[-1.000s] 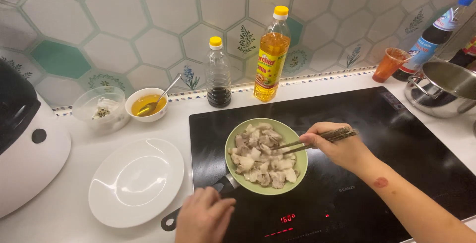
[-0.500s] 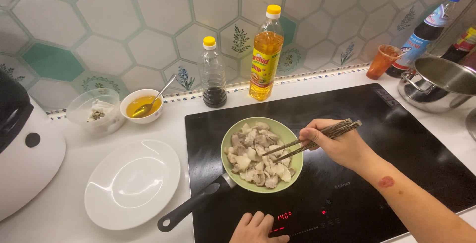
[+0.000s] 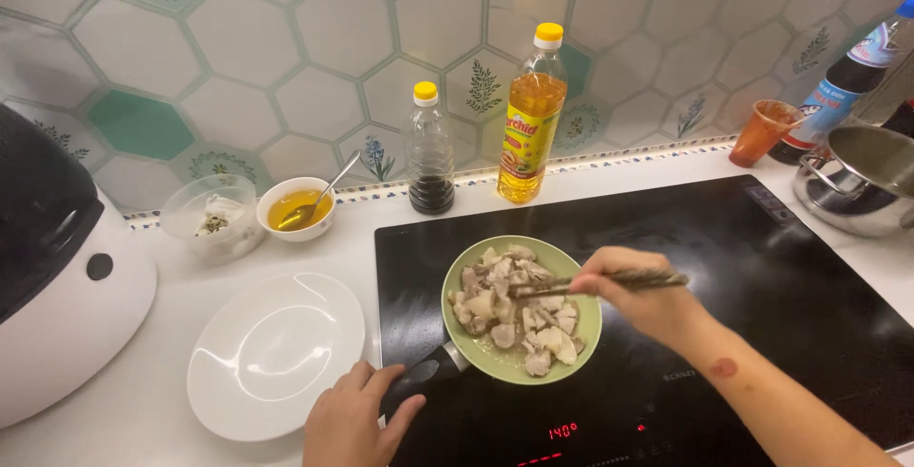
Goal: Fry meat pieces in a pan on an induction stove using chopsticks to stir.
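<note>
Small green frying pan (image 3: 583, 329) with a black handle (image 3: 426, 373) sits on the black glass induction hob (image 3: 762, 267), near its left-front part, filled with pale chunks of meat (image 3: 514, 310). My right hand (image 3: 636, 303) is over the pan's right rim, fingers closed around a pair of dark chopsticks (image 3: 609, 282) whose tips reach into the meat near the middle. My left hand (image 3: 354, 421) is at the handle's end, fingers curled round it from below-left; the grip looks loose rather than tight, I judge.

To stir well from here I'd keep the handle hand firm so the light pan doesn't skate on the glass, keep chopstick tips low and sweep pieces from the rim inward, and not push toward the near edge where bits could hop out. Red digits (image 3: 562, 430) glow on the hob front, so the zone is on; wrist should stay clear of the rim.

Just left of the hob, an empty white round plate (image 3: 276, 353) on the white counter (image 3: 114, 429). Behind it a small white bowl of yellow liquid with a spoon (image 3: 300, 208) and a clear bowl (image 3: 208, 219). Two plastic bottles at the back: dark sauce (image 3: 430, 151), yellow oil (image 3: 529, 115). White-and-black appliance (image 3: 57, 267) far left. Steel pot (image 3: 857, 177), orange cup (image 3: 762, 132) and another bottle (image 3: 838, 86) far right. Hexagon-tiled wall (image 3: 238, 67), some tiles with leaf prints.
</note>
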